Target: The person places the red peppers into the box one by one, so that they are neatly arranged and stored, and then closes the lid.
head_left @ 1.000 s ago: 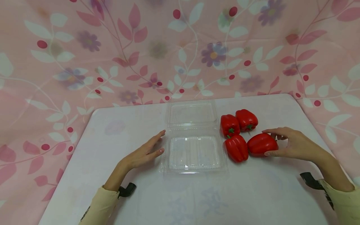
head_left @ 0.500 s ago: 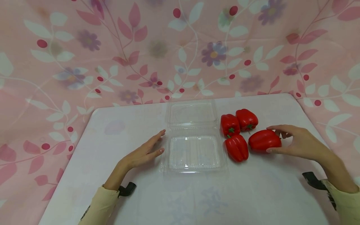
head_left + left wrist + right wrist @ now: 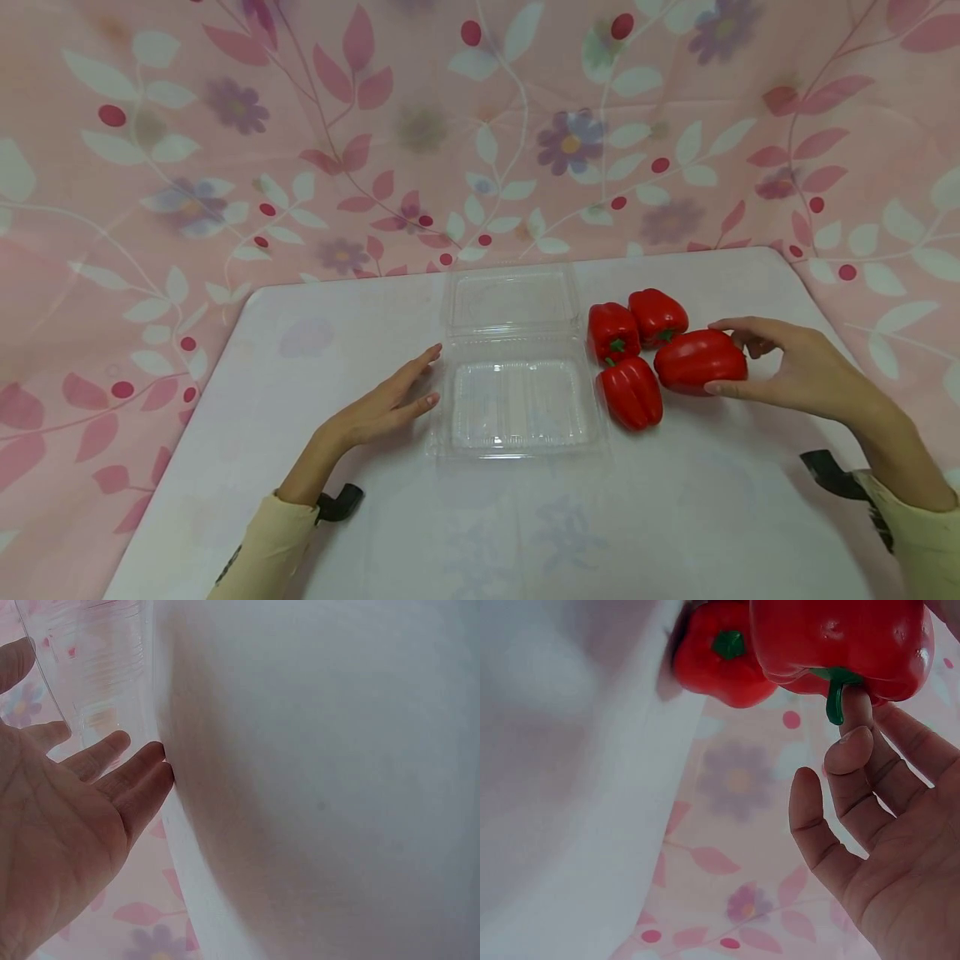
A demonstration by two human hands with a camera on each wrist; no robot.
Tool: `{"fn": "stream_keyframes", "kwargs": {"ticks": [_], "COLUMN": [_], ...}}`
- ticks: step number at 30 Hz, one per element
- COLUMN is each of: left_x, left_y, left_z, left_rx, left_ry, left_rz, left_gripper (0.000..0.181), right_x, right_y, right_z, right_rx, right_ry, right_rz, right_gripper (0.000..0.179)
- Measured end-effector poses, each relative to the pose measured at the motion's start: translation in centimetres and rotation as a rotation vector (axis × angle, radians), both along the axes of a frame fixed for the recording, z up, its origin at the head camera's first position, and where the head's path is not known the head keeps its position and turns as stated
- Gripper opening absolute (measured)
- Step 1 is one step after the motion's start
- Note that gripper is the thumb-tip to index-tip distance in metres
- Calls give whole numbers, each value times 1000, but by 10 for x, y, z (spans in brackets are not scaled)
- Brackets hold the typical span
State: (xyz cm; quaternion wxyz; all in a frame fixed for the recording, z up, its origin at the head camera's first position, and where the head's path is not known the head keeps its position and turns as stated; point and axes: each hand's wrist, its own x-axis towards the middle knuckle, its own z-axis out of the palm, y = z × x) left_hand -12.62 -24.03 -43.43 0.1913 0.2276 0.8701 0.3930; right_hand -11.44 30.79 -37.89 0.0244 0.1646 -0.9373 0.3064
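Between thumb and fingers, my right hand [image 3: 798, 371] grips a red bell pepper [image 3: 701, 361] lying sideways. In the right wrist view that held bell pepper [image 3: 840, 637] shows its green stem towards my palm, with a fingertip beside the stem. Three more red bell peppers sit just left of it: a front one [image 3: 632, 394], a middle one [image 3: 613, 333] and a back one [image 3: 657, 317]. My left hand [image 3: 382, 410] has its fingers extended at the left edge of a clear plastic clamshell box [image 3: 517, 454]. The left wrist view shows the open palm [image 3: 60, 840] beside the box wall.
The box lies unfolded, its lid [image 3: 513, 302] laid back towards the far edge of the white-covered table [image 3: 360, 517]. Behind the table hangs a pink floral cloth [image 3: 420, 125]. A black wrist mount [image 3: 341, 503] sticks out from each sleeve.
My right hand has moved the held bell pepper up and away from me in the head view, now overlapping the back pepper's lower edge. My left hand and the box have stayed put.
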Motion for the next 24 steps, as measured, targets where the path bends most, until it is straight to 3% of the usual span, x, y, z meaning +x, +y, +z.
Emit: {"fn": "stream_keyframes", "kwargs": {"ticks": [8,17,24], "left_x": [1,0,0], "left_y": [1,2,1], "left_z": [1,1,0], "left_rx": [-24,-26,-35], "left_ry": [18,18,20], "left_rz": [13,14,14], "left_gripper": [76,76,76], "right_x": [0,1,1], "right_y": [-20,-45,-66], "right_z": [10,13,15], "right_rx": [-51,-83,-106], "right_ry": [14,85,84], "right_rz": [-38,14,72], "right_gripper": [73,74,72]}}
